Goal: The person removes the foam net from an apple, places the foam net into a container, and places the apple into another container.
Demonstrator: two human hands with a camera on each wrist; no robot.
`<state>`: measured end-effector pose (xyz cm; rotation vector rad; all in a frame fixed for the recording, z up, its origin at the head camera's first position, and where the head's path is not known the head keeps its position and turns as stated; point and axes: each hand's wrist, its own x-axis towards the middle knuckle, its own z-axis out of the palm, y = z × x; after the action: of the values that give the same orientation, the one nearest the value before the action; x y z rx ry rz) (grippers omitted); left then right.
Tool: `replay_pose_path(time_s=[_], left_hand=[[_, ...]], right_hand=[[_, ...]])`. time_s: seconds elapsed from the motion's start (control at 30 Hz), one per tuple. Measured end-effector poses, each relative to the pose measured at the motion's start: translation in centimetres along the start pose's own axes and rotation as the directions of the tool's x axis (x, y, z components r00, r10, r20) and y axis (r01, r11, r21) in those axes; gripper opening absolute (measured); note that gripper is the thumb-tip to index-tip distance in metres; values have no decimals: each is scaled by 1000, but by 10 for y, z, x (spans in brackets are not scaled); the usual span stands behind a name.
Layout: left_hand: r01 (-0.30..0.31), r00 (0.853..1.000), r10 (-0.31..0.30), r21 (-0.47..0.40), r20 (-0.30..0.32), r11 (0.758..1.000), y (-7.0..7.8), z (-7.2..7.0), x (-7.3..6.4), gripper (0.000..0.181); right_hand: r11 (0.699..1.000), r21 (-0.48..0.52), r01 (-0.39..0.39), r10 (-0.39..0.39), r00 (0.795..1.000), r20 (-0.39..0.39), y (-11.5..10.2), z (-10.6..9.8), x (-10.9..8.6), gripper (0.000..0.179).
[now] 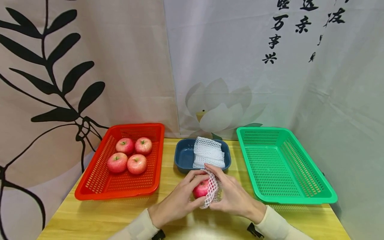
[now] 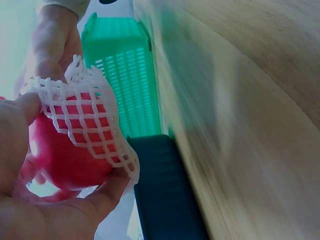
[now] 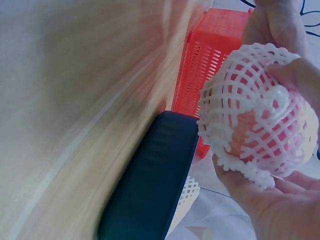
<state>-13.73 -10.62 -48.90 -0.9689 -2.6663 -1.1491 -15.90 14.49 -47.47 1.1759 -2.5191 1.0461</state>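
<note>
Between both hands is a red apple (image 1: 200, 189), partly covered by a white foam net sleeve (image 1: 212, 187). My left hand (image 1: 183, 196) grips the apple from its bare left side, thumb and fingers spread round it. My right hand (image 1: 232, 196) holds the net on the right side, with its thumb and fingers curled round the sleeve. In the left wrist view the net (image 2: 85, 117) covers the far part of the apple (image 2: 65, 155), and its near part is bare. The right wrist view shows the net (image 3: 255, 110) wrapped round the apple's other end, its edge bunched.
Behind the hands stands a dark blue bin (image 1: 184, 156) with white foam nets (image 1: 208, 153) in it. At left, a red basket (image 1: 120, 186) holds several apples (image 1: 137, 164). A green basket (image 1: 279, 166) stands at right on the wooden table (image 1: 99, 216), and a printed curtain (image 1: 138, 66) hangs behind.
</note>
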Motion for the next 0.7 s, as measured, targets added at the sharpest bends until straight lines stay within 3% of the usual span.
replay_pose_path(time_s=[0.23, 0.5, 0.7], left_hand=[[-10, 999, 10, -19, -40, 1000, -1, -3, -1, 63], [25, 996, -26, -16, -82, 1000, 1, -4, -1, 65], [47, 993, -49, -22, -106, 999, 3, -6, -2, 67]], right_hand=[[996, -23, 88, -89, 995, -43, 3, -4, 3, 117], [970, -189, 154, -179, 976, -123, 4, -13, 4, 99], [978, -69, 198, -205, 972, -115, 1, -17, 8, 75]])
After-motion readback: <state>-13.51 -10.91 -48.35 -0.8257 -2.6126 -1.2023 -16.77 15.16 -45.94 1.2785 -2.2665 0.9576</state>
